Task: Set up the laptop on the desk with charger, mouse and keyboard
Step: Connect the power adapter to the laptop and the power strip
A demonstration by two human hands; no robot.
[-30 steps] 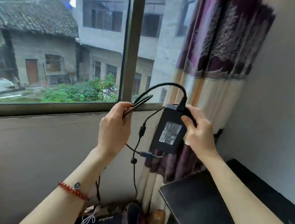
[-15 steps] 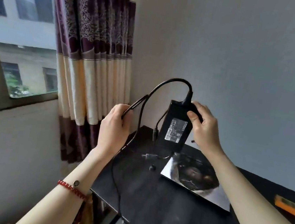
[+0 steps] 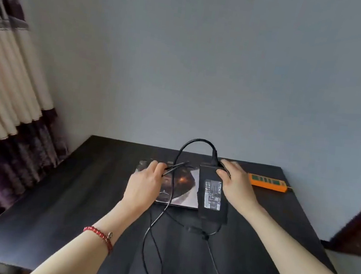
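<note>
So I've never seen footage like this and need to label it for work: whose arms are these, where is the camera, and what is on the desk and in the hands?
There is no machine here. The arms belong to a person wearing a wide-angle camera on the head, so you look forward and down along them.

On the black desk lies a closed laptop, and an orange power strip sits at the far right near the wall.

The right hand holds the black charger brick, label facing up, over the laptop's right edge. The left hand pinches part of the charger's cable, which trails toward the desk's near edge.

No mouse or keyboard is visible.
</note>
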